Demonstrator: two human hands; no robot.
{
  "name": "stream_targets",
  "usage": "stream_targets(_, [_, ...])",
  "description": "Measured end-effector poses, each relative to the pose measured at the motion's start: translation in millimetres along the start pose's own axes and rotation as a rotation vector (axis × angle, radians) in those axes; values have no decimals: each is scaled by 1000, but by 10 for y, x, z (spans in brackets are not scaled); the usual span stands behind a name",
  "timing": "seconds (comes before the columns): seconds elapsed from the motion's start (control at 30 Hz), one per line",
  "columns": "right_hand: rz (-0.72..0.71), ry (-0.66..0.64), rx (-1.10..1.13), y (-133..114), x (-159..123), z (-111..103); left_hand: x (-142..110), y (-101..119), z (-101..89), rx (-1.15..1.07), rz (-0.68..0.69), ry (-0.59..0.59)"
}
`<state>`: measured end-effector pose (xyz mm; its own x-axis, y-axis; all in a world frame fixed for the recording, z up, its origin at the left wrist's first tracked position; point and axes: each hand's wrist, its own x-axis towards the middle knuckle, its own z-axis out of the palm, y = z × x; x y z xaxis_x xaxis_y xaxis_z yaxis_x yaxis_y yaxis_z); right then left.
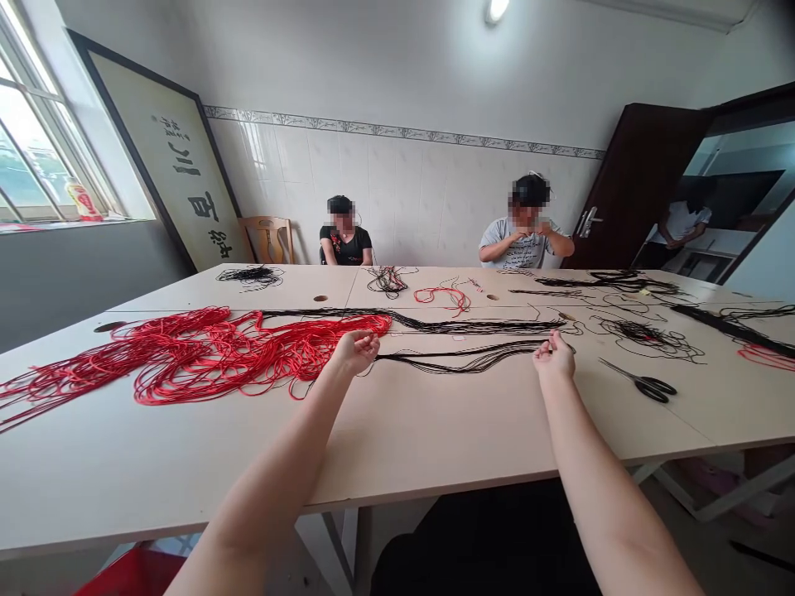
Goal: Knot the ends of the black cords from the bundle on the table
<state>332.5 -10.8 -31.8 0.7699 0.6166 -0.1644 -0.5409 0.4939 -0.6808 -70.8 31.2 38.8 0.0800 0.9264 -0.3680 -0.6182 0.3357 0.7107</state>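
Note:
A bundle of thin black cords (460, 360) stretches sideways between my two hands, low over the table. My left hand (357, 352) is closed on its left end, beside a large tangled heap of red cord (217, 356). The right end is pinched in my right hand (555, 358), fingers curled. Just beyond lies a second long bunch of black cords (428, 325), running from the red heap toward the right. Black-handled scissors (649, 386) rest partly open to the right of my right hand.
The pale table (435, 447) also bears black cord tangles (252, 276), a loose red cord (444, 296) and more black cords (652, 335) at right. Two people sit across the far side, one with raised hands (527, 232). Another person stands by the door (639, 182).

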Motion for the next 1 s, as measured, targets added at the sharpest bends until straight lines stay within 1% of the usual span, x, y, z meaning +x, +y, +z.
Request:
stream_targets(0.1, [20,18,-6,-2,4,-13,-41,32,-10,-44,-20,-47])
stream_targets(0.27, [34,20,-22,-1,-6,-1,-46,35,16,-55,33,-64])
stream_targets(0.33, [31,23,-32,-7,-15,-2,-18,14,33,-33,75,-44])
stream_targets(0.43, [20,34,-39,-16,-36,0,51,-45,43,31,161,21])
stream_targets(0.57, [-12,63,-29,-15,-86,37,132,-158,9,150,275,127])
stream_targets(0.7, [-45,83,-21,-16,-146,81,172,-252,-28,249,351,195])
stream_targets(0.83, [-58,72,-24,-40,-179,84,218,-284,-34,323,394,224])
stream_targets(1.0, [-57,63,-38,-76,-179,50,285,-288,-46,361,410,213])
